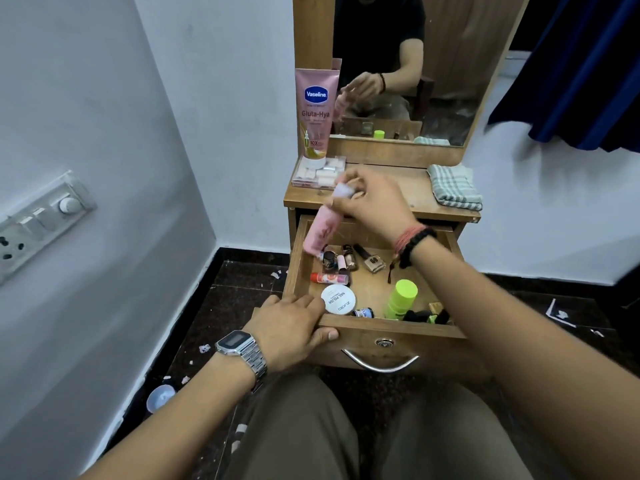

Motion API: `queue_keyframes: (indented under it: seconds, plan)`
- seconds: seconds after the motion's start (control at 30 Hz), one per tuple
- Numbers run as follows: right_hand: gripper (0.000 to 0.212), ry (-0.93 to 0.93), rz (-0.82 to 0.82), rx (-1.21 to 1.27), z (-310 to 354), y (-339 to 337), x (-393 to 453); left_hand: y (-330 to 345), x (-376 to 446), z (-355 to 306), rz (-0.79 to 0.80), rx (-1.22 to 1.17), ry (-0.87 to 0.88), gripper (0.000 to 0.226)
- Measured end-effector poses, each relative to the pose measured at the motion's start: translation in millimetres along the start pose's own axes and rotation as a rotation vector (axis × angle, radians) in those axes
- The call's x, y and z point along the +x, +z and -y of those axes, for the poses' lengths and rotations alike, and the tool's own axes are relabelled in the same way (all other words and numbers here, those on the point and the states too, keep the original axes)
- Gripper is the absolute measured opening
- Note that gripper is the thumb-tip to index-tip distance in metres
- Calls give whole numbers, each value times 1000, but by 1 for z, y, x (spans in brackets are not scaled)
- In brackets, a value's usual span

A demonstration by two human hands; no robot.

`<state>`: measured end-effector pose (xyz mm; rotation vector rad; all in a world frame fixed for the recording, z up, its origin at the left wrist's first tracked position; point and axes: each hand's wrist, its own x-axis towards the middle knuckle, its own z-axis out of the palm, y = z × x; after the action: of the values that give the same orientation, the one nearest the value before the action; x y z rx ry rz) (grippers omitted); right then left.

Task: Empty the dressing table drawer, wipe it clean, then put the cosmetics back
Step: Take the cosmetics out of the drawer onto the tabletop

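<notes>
The wooden drawer [388, 336] is pulled out of the dressing table. My left hand [291, 323] grips its front left corner, thumb on the outside. My right hand [370, 199] holds a pink bottle [320, 228] by its pale cap, tilted above the drawer's back left. Inside lie several nail polish bottles [349, 259], a red and pink lip balm stick [329, 278], a round white nail polish remover tin [338, 299], a lime green bottle [401, 297] and small dark items at the front right.
On the table top [412, 192] stand a pink Vaseline tube [315, 112], a clear box of white pieces [317, 173] and a folded checked cloth [453, 187]. A mirror rises behind. A blue curtain hangs at the right. Debris litters the dark floor.
</notes>
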<state>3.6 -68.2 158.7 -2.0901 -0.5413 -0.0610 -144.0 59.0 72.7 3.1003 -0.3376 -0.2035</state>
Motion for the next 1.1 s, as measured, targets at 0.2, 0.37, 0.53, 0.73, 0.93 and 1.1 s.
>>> queue_keyframes:
  seconds: [0.2,0.37,0.53,0.73,0.93,1.1]
  plan:
    - [12,105,-138,289,-16,-19,48,-2,1,-1,22,7,-11,46]
    - [20,411,-87,619,-40,6,68,0,0,-1,10,7,-10,47]
    - [8,503,-143,737,-58,24,79,-1,0,-2,18,13,-14,47]
    - [24,482,-154,378,-67,31,85,-2,-1,-3,18,12,-13,46]
    - [29,466,-157,196,-59,30,83,-2,-1,-4,3,11,-9,45]
    - [27,437,-163,133,-54,29,79,-2,-1,-3,2,18,-3,45]
